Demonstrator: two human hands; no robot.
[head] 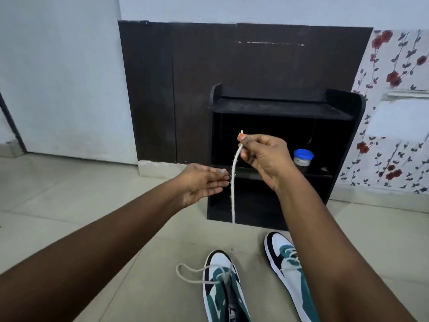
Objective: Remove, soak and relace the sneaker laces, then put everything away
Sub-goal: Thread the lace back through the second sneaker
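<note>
Blue-lidded jar [303,157] inside black shelf [343,145]

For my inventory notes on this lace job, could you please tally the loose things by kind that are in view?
Sneakers: 2, the left sneaker and the right sneaker, both on the floor.
Laces seen pulled out: 1, the white lace pinched in the grip of the right hand; the left hand is open beside it.
Jars: 1, a blue-lidded jar in the black shelf unit.
Total: 4.
</note>
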